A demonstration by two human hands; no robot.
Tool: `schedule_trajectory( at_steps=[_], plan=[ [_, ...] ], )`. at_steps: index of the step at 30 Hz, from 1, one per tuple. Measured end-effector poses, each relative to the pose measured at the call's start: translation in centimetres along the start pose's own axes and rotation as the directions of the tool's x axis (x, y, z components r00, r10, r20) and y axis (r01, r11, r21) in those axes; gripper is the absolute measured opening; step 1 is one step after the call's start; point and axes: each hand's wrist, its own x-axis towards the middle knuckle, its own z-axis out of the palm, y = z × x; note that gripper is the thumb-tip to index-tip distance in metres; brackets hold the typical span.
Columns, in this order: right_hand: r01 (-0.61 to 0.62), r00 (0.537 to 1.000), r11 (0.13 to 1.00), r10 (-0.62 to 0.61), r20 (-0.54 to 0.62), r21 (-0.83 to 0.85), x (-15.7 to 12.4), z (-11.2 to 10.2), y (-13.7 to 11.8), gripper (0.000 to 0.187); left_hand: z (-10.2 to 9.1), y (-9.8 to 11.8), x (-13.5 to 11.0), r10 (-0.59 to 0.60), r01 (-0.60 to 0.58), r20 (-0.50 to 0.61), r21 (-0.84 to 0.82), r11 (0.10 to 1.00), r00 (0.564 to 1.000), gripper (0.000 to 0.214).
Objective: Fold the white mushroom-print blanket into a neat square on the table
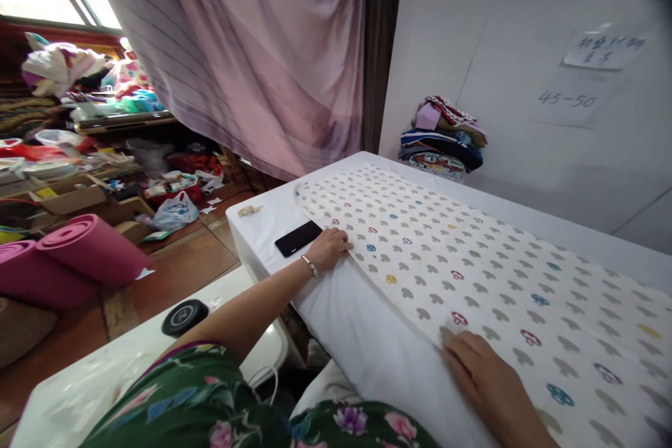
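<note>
A white cloth printed with grey mushroom-like shapes and a few coloured ones lies spread flat on a white-covered table. My left hand, with a bracelet at the wrist, pinches the cloth's near edge toward its far left corner. Close beside that hand, a black phone rests on the table. Further along the same edge, my right hand has its fingers closed on the cloth's border; its thumb and fingertips are partly hidden.
A small beige lump sits at the table's left corner. Folded clothes are piled by the wall. On the left stand a white stool-like surface with a round black object, pink rolled mats and cluttered boxes. A pink curtain hangs behind.
</note>
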Motion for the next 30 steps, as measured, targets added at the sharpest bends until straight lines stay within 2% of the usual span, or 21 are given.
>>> schedule_trajectory(
  at_steps=[4, 12, 15, 18, 20, 24, 27, 30],
  plan=[
    [0.018, 1.0, 0.999, -0.018, -0.007, -0.033, -0.4, 0.7, 0.3, 0.028, 0.0, 0.5, -0.1, -0.023, 0.022, 0.028, 0.039, 0.999, 0.999, 0.023],
    [0.073, 0.994, 0.988, -0.083, -0.074, -0.135, -0.4, 1.0, 0.5, 0.026, -0.1, 0.9, -0.3, -0.071, 0.072, -0.026, 0.02, 0.997, 0.997, 0.018],
    [0.108, 0.992, 0.985, -0.115, -0.043, -0.136, -0.1, 1.0, 0.0, 0.023, -0.2, 1.0, -0.6, -0.091, 0.091, -0.041, 0.019, 0.996, 0.995, 0.014],
    [0.145, 0.989, 0.98, -0.146, 0.0, -0.137, 0.0, 1.1, -0.1, 0.02, -0.4, 1.0, -1.2, 0.002, -0.003, -0.045, -0.028, 1.0, 0.999, 0.014],
    [0.148, 0.988, 0.975, -0.152, -0.012, -0.165, -0.1, 1.3, 0.0, 0.022, -0.6, 0.8, -1.5, 0.071, -0.074, -0.05, -0.065, 0.995, 0.996, 0.017],
    [0.171, 0.984, 0.96, -0.179, -0.018, -0.222, -0.6, 1.4, 0.2, 0.033, -1.2, 0.5, -1.5, 0.168, -0.171, -0.038, -0.095, 0.981, 0.985, 0.021],
    [0.177, 0.982, 0.95, -0.188, -0.018, -0.258, -1.2, 1.0, 0.1, 0.041, -1.6, 0.3, -0.9, 0.233, -0.232, 0.018, -0.053, 0.971, 0.972, 0.022],
    [0.138, 0.986, 0.944, -0.161, -0.051, -0.301, -1.5, 0.7, -0.3, 0.046, -1.7, 0.2, 0.0, 0.246, -0.249, 0.084, 0.023, 0.968, 0.966, 0.021]
  ],
)
